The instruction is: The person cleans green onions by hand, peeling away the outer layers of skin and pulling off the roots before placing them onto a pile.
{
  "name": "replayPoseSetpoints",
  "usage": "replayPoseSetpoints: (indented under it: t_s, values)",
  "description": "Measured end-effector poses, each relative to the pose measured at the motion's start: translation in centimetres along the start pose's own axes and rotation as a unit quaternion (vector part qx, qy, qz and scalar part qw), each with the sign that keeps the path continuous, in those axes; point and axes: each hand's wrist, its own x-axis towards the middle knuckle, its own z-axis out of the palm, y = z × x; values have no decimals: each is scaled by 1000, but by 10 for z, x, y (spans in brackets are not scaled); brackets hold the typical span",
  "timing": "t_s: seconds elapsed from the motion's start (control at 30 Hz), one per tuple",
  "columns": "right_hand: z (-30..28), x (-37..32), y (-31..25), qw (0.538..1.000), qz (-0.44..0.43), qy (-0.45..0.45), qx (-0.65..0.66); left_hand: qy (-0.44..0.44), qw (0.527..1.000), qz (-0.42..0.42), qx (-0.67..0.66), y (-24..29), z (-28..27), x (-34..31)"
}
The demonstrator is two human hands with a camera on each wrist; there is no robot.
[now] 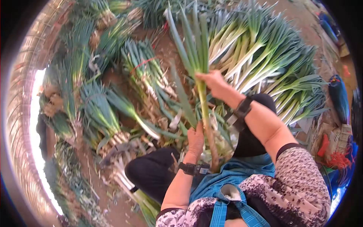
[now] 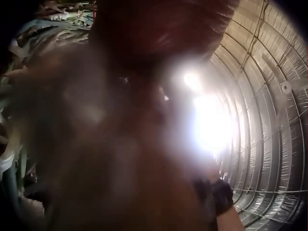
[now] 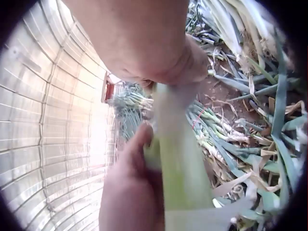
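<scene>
My right hand [image 1: 215, 83] grips a long green onion [image 1: 203, 109] just below where its leaves fan out. The stalk stands nearly upright, its brownish lower end down by the blue apron. Lower and to the left, my left hand [image 1: 195, 140] pinches a loose green leaf [image 1: 183, 94] beside the stalk. In the right wrist view the pale green stalk runs down from under the right hand [image 3: 144, 43], with the left hand [image 3: 127, 178] close to its left side. A dark, blurred hand [image 2: 159, 29] fills much of the left wrist view.
Trimmed green onions with white stems [image 1: 245, 68] lie in a large pile at the upper right. Tied bundles [image 1: 140, 64] and loose onions spread over the soil to the left. Peeled scraps [image 3: 255, 192] litter the ground near the knees. A ribbed plastic tunnel wall [image 1: 22, 94] curves along the left.
</scene>
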Motion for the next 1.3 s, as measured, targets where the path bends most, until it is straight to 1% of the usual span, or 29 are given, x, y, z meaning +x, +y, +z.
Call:
replayPoseSetpoints:
  t_s: [0.03,0.07,0.1,0.13,0.2,0.27,0.3,0.33,0.37,0.4,0.43,0.53,0.57,0.67,0.73,0.77,0.8,0.83,0.87,0.9,0.93,0.97,1.0,1.03,1.07,1.13,1.2,1.27,1.3]
  values:
    - [-3,7,0,1000,0,-14,24,12,1000,-11,4,-40,-19,-12]
    - [-5,11,-2,999,-8,-26,46,-61,987,45,142,-104,-48,-22]
    - [-5,6,-9,994,-5,-68,83,-136,946,101,276,-138,-63,-25]
    - [-3,2,-15,994,-4,-67,85,-137,945,100,279,-110,-65,-22]
    - [-1,-9,-16,990,26,-122,66,-79,896,30,436,-36,-78,-7]
    - [6,-13,-10,987,28,-149,50,-7,949,10,316,39,-62,14]
    - [10,-17,-8,987,29,-155,41,-16,985,23,171,56,-49,23]
    - [13,-21,-7,986,29,-160,32,-27,999,36,22,67,-34,28]
    - [15,-23,-6,986,15,-164,4,-26,999,39,24,81,-21,28]
    - [16,-23,-7,986,13,-164,6,-77,990,-40,-107,93,-9,27]
    - [17,-23,-7,986,-10,-167,-15,-126,956,-120,-235,98,-2,29]
    - [13,-22,-5,985,-31,-163,-53,-142,944,-126,-271,80,-1,44]
    - [12,-22,-6,985,-27,-157,-62,-119,939,-140,-291,73,0,45]
    - [13,-19,1,984,-37,-158,-79,-83,958,-114,-251,71,13,42]
    - [12,-14,8,971,-151,-119,-143,-43,982,-89,-162,60,25,44]
    - [10,-14,7,967,-151,-113,-171,-53,989,-82,-113,56,25,45]
    - [11,-15,6,973,-121,-139,-142,-38,985,-76,-148,60,30,42]
    - [13,-11,10,974,-102,-174,-105,-53,981,-78,-169,60,28,43]
    - [12,-17,3,964,-16,-266,-17,-71,975,-74,-199,55,22,44]
    - [11,-28,-7,952,47,-303,13,-73,977,-61,-191,59,13,38]
    - [10,-31,-7,937,51,-341,51,-79,979,-52,-183,62,8,30]
    - [8,-34,-10,935,46,-350,39,-17,991,46,-123,61,10,20]
    - [6,-38,-13,934,41,-354,28,42,987,140,-61,58,11,10]
    - [7,-41,-14,933,43,-357,28,48,990,129,15,48,5,7]
    - [9,-43,-16,935,36,-354,13,51,990,130,15,39,5,7]
    - [12,-44,-15,934,29,-356,-3,128,958,250,56,41,8,1]
    - [16,-44,-14,943,6,-332,-31,149,950,271,53,43,8,2]
    - [20,-39,-11,944,-18,-327,-33,195,923,307,129,41,10,10]
    - [22,-39,-12,951,-22,-306,-29,160,950,249,99,43,11,12]
